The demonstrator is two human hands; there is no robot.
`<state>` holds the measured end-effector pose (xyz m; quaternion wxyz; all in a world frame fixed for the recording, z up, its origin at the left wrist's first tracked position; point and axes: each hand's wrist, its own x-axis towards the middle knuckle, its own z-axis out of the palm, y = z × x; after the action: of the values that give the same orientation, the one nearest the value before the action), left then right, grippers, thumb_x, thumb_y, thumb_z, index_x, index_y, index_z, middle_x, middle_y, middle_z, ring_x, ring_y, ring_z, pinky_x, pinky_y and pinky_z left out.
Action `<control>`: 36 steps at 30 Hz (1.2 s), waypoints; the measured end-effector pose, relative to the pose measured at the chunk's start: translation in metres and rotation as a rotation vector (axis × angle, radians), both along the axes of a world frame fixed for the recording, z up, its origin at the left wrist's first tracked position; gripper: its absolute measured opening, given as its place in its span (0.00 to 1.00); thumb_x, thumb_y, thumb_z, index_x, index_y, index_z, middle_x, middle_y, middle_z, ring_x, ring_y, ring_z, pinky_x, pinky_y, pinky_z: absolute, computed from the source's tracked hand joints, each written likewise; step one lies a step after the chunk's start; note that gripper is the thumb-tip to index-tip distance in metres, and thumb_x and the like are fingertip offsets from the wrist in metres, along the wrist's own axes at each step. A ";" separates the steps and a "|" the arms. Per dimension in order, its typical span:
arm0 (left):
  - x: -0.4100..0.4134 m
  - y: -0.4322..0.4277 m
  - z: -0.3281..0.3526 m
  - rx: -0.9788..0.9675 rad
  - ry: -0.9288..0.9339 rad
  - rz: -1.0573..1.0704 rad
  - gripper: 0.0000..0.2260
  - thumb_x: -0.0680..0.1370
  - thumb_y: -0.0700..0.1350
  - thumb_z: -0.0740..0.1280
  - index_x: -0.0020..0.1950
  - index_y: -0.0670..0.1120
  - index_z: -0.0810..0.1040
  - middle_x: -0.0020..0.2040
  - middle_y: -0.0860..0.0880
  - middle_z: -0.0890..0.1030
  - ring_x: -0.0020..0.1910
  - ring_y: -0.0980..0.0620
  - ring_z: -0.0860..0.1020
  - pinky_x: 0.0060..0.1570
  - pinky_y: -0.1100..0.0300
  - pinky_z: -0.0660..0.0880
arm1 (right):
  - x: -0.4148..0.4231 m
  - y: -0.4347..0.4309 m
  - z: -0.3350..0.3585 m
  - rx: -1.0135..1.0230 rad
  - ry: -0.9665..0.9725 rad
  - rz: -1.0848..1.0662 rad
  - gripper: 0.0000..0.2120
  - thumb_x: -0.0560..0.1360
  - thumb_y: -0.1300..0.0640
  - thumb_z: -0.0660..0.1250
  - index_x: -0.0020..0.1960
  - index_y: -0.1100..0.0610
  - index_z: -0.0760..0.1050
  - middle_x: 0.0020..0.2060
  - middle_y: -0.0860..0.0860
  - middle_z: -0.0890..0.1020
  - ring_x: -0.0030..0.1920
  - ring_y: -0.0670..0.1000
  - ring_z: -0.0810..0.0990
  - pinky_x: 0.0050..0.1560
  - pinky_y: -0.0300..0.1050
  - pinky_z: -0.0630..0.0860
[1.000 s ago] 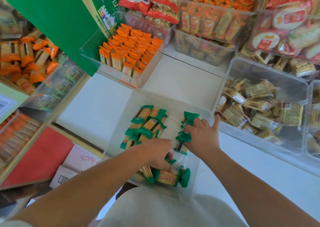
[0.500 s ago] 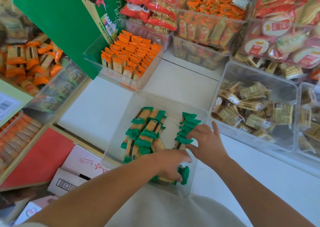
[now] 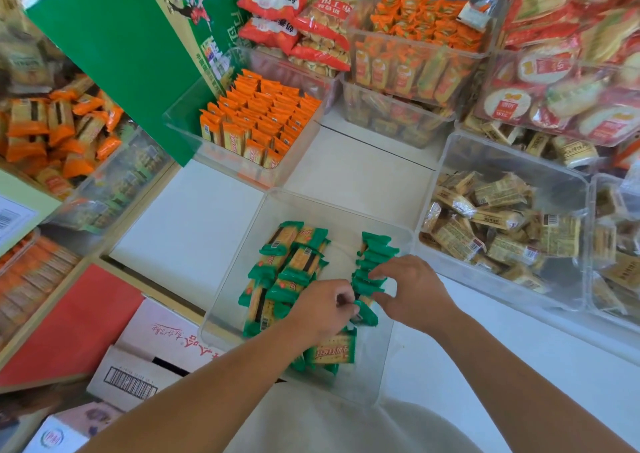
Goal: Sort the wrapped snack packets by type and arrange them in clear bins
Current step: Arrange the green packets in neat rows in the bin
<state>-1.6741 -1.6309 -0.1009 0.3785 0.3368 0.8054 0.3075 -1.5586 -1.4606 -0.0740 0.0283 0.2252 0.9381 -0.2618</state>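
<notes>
We pinch a green packet (image 3: 365, 314) in the left hand (image 3: 323, 310) at the upright row's (image 3: 372, 262) near end. Right hand (image 3: 414, 293) is beside the row, fingers spread. Risk: a nudge topples the row.

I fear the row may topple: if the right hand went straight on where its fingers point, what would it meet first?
Probably the upright row of green packets: the right hand points its fingers left at it, close, perhaps touching already; depth is unclear.
</notes>
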 end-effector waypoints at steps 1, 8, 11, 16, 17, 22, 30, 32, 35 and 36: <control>0.000 0.002 -0.003 0.017 -0.007 0.065 0.05 0.78 0.46 0.74 0.46 0.46 0.81 0.42 0.51 0.83 0.43 0.51 0.80 0.45 0.54 0.78 | -0.002 -0.002 0.003 0.030 -0.074 0.050 0.18 0.70 0.44 0.75 0.59 0.46 0.83 0.53 0.43 0.83 0.60 0.50 0.76 0.71 0.56 0.66; -0.018 0.013 0.026 -0.110 0.530 -0.453 0.07 0.80 0.50 0.68 0.54 0.50 0.82 0.50 0.49 0.83 0.51 0.47 0.79 0.48 0.53 0.76 | -0.017 -0.029 -0.007 0.323 -0.389 0.085 0.16 0.75 0.44 0.68 0.62 0.44 0.75 0.57 0.44 0.78 0.65 0.52 0.71 0.78 0.58 0.52; -0.045 0.002 0.039 -0.085 0.533 -0.474 0.12 0.79 0.53 0.70 0.60 0.50 0.81 0.55 0.51 0.82 0.56 0.49 0.76 0.54 0.51 0.75 | -0.018 -0.027 -0.011 0.315 -0.377 0.072 0.17 0.73 0.41 0.68 0.60 0.45 0.74 0.54 0.44 0.77 0.62 0.52 0.72 0.75 0.57 0.57; -0.057 -0.037 0.034 -0.133 0.366 -0.472 0.16 0.78 0.56 0.71 0.63 0.50 0.82 0.62 0.53 0.79 0.63 0.52 0.73 0.62 0.52 0.74 | -0.003 -0.030 -0.010 0.350 -0.188 0.078 0.15 0.68 0.42 0.77 0.49 0.47 0.80 0.43 0.44 0.80 0.51 0.52 0.81 0.78 0.68 0.52; -0.055 -0.043 0.033 -0.097 0.400 -0.493 0.16 0.78 0.56 0.72 0.61 0.50 0.83 0.62 0.53 0.79 0.64 0.52 0.73 0.63 0.52 0.73 | 0.001 -0.034 -0.008 0.374 -0.090 0.073 0.12 0.66 0.46 0.79 0.45 0.49 0.81 0.39 0.45 0.79 0.46 0.53 0.82 0.76 0.70 0.54; -0.055 -0.060 0.030 0.056 0.512 -0.596 0.18 0.73 0.56 0.75 0.58 0.48 0.85 0.59 0.51 0.83 0.65 0.49 0.74 0.67 0.48 0.72 | 0.019 -0.064 0.004 0.094 0.076 0.038 0.12 0.68 0.53 0.79 0.50 0.48 0.83 0.45 0.43 0.81 0.48 0.51 0.81 0.56 0.54 0.81; -0.075 -0.065 0.039 -0.080 0.542 -0.722 0.22 0.79 0.55 0.66 0.72 0.51 0.75 0.65 0.52 0.76 0.64 0.50 0.70 0.67 0.49 0.70 | 0.002 -0.096 0.005 0.222 -0.528 0.338 0.21 0.76 0.62 0.64 0.66 0.45 0.75 0.57 0.48 0.80 0.57 0.54 0.78 0.55 0.47 0.74; -0.082 -0.065 0.036 -0.089 0.525 -0.739 0.22 0.81 0.55 0.66 0.74 0.51 0.73 0.67 0.52 0.76 0.66 0.51 0.70 0.68 0.50 0.69 | 0.001 -0.095 0.005 0.243 -0.590 0.347 0.15 0.78 0.61 0.65 0.61 0.49 0.78 0.55 0.49 0.81 0.56 0.55 0.78 0.54 0.47 0.73; -0.089 -0.061 0.037 -0.077 0.468 -0.719 0.20 0.81 0.55 0.64 0.71 0.51 0.76 0.64 0.51 0.78 0.63 0.51 0.72 0.65 0.51 0.71 | 0.001 -0.087 0.011 0.228 -0.562 0.316 0.09 0.79 0.55 0.67 0.58 0.51 0.79 0.55 0.48 0.80 0.57 0.54 0.77 0.55 0.47 0.75; -0.091 -0.059 0.037 -0.083 0.442 -0.709 0.19 0.81 0.55 0.64 0.70 0.51 0.77 0.62 0.51 0.79 0.61 0.51 0.73 0.63 0.50 0.72 | 0.002 -0.084 0.017 0.192 -0.538 0.286 0.09 0.80 0.53 0.67 0.59 0.51 0.79 0.55 0.47 0.79 0.57 0.53 0.77 0.55 0.47 0.75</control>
<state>-1.7650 -1.6899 -0.0641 0.2924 0.6355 0.7131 0.0460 -1.5563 -1.5446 -0.0569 0.2906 0.1540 0.9394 -0.0963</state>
